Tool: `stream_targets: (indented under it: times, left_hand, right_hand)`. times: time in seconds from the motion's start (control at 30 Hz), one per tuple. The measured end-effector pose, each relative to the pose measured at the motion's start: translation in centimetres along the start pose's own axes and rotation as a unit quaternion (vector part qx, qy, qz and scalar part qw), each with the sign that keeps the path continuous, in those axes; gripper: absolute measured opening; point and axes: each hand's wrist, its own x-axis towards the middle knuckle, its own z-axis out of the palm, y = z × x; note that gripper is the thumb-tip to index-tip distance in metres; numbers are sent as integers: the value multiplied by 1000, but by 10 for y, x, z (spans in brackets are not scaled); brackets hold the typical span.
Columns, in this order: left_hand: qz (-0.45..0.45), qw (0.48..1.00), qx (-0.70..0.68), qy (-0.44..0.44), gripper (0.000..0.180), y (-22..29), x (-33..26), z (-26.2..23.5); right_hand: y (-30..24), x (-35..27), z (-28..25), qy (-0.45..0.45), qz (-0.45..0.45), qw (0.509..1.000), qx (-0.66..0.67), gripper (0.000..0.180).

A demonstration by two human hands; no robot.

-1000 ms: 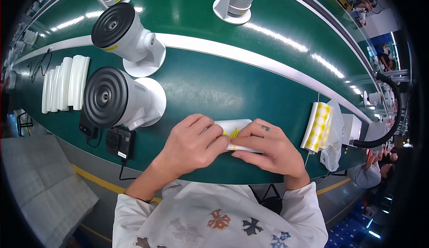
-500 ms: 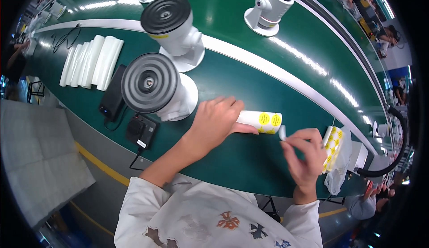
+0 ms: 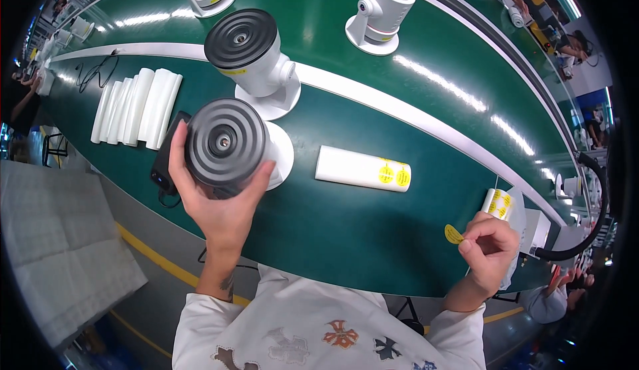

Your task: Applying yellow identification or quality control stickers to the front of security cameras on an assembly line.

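My left hand [image 3: 216, 213] grips a white swivel-mounted device by its black ridged disc [image 3: 225, 141], thumb and fingers spread round the rim. The device's round white base [image 3: 284, 157] rests on the green table. Off to the right, my right hand [image 3: 489, 250] pinches a round yellow sticker [image 3: 453, 234] by its edge, apart from everything else. Between the hands lies a white roll [image 3: 359, 168] with several yellow stickers at its right end. A second sticker roll [image 3: 496, 203] lies beyond my right hand and is partly covered by it.
Another such device [image 3: 256, 57] stands just behind the held one, with more on the green belt [image 3: 313, 10] past a white rail. White sleeves [image 3: 136, 107] lie at the left. A black box [image 3: 163, 170] sits beside the held device. People work at the far edges.
My left hand has let go of the sticker roll and moved left onto the device's disc. My right hand has moved right and down, holding a yellow sticker away from the roll.
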Motion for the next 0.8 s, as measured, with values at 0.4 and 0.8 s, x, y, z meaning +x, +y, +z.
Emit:
stream_targets:
  times: [0.4, 0.8]
  left_hand:
    - [31, 910, -286, -299, 91, 22, -53, 30]
    - [159, 917, -241, -275, 72, 9, -68, 43]
  right_hand:
    - [-59, 55, 49, -259, 71, 963, 35, 8]
    - [-48, 49, 55, -331, 122, 936, -6, 8]
